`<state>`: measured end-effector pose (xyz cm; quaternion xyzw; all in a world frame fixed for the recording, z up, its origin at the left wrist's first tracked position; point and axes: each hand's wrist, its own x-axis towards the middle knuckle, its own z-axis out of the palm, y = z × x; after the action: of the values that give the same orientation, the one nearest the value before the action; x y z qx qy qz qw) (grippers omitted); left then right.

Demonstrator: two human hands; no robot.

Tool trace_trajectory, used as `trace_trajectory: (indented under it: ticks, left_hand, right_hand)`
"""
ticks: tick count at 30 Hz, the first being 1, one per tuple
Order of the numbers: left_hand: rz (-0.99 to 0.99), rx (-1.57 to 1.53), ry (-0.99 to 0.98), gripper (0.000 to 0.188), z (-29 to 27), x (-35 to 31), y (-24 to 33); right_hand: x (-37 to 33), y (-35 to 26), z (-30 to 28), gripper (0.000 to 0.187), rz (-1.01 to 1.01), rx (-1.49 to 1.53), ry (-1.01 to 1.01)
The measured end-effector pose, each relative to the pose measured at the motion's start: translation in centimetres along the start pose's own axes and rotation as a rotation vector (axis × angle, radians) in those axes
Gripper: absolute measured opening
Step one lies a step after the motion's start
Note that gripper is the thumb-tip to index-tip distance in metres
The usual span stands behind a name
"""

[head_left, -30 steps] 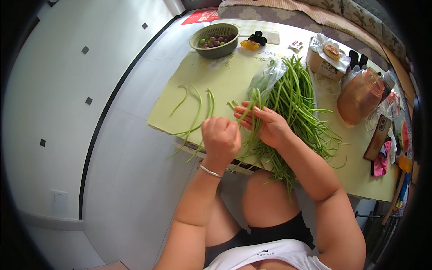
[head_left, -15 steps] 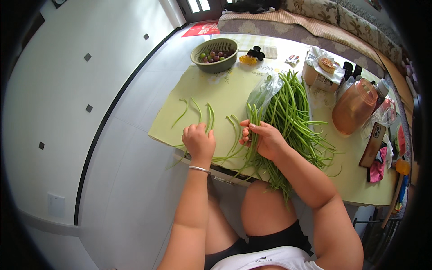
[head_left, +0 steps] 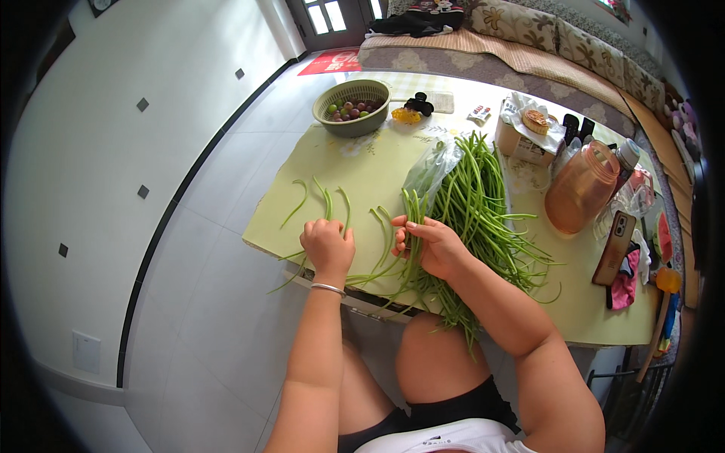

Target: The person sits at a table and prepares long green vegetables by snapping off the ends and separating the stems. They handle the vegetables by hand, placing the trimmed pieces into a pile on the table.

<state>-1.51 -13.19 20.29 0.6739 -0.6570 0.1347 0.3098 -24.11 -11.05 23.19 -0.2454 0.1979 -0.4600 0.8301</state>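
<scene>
My left hand (head_left: pixel 327 248) rests low over the table, its fingers curled down around a few long green vegetable stems (head_left: pixel 325 198) whose tips stick out beyond it. A silver bangle is on that wrist. Between the thumb and fingers of my right hand (head_left: pixel 432 245) is a small bunch of the same stems (head_left: pixel 412 205). Just right of this hand lies a big heap of stems (head_left: pixel 483 198), partly over a clear plastic bag (head_left: pixel 434 166) and hanging past the table's near edge. Several loose stems (head_left: pixel 381 230) lie between my hands.
Grapes fill part of a green colander (head_left: pixel 321 113) at the back left, beside a black hair claw (head_left: pixel 420 104). On the right stand a boxed pastry (head_left: pixel 535 121), a pinkish jug (head_left: pixel 580 189) and a phone (head_left: pixel 614 248). The table edge (head_left: pixel 260 243) runs close to my left hand.
The view has shifted slightly, so the table sits a little lower and further left. By my left hand, two stems now lie together in the middle, where one was. My right hand keeps its bunch.
</scene>
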Motion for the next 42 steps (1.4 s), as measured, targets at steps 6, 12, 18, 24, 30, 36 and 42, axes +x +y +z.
trace_trajectory:
  ticks: [6,12,18,24,30,36,42]
  left_hand:
    - [-0.03,-0.217,-0.006,0.008,-0.8,-0.5,0.9]
    - [0.137,-0.574,0.025,0.01,-5.3,-0.8,4.6]
    - [0.263,-0.692,-0.114,0.012,-5.4,-1.1,4.6]
    - [0.298,-0.755,-0.256,0.011,-5.4,-1.1,4.5]
    - [0.186,-0.904,-0.299,0.01,-5.1,-1.2,4.7]
    - [0.102,-0.218,0.112,0.013,-2.1,-0.1,0.8]
    - [-0.057,0.076,0.041,0.011,0.1,-0.2,-2.3]
  right_hand:
    - [0.0,0.3,-0.1,0.021,0.014,-0.028,0.03]
    - [0.0,-0.1,0.6,0.022,-0.001,-0.024,0.055]
    - [0.3,0.3,-0.6,0.029,-0.006,-0.018,0.012]
    - [0.5,0.2,-0.6,0.039,-0.025,-0.026,-0.036]
    - [0.4,0.6,-0.6,0.025,-0.015,0.003,-0.011]
    - [0.1,0.3,0.0,0.016,-0.011,0.051,0.057]
    - [0.2,0.4,-0.2,0.017,0.014,0.055,0.026]
